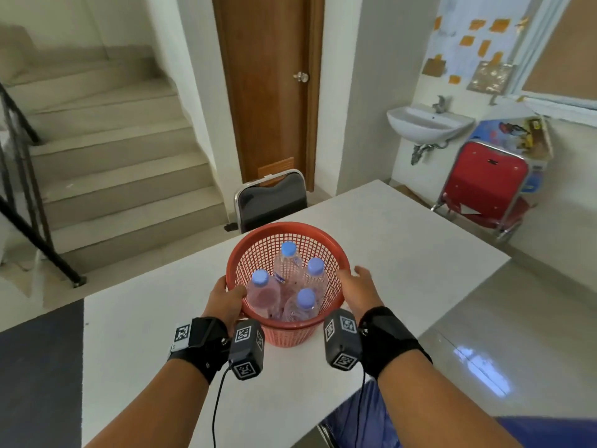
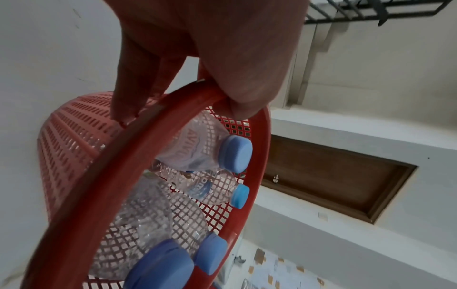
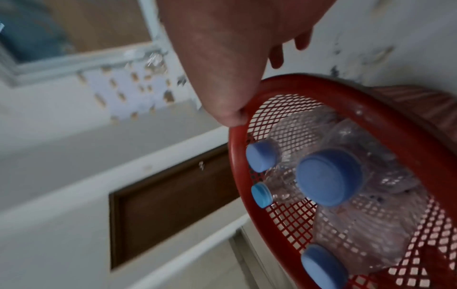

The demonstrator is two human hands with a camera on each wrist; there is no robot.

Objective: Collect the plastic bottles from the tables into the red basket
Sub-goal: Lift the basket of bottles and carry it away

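Note:
A red mesh basket (image 1: 287, 225) stands on the white table (image 1: 403, 247) right in front of me. Several clear plastic bottles (image 1: 262, 294) with blue caps stand upright inside it. My left hand (image 1: 231, 289) grips the basket's left rim, thumb inside and fingers outside on the mesh wall; the left wrist view shows that same hand (image 2: 188, 105) on the rim (image 2: 118, 156) above a bottle (image 2: 197, 148). My right hand (image 1: 355, 279) lies along the right rim with fingers straight; in the right wrist view its thumb (image 3: 230, 117) touches the rim (image 3: 274, 240) beside a blue cap (image 3: 329, 176).
A black chair (image 1: 271, 198) stands at the table's far edge, before a wooden door (image 1: 268, 92). Stairs (image 1: 113, 156) with a black railing rise at the left. A wall sink (image 1: 426, 122) and a folded red chair (image 1: 484, 185) are at the right.

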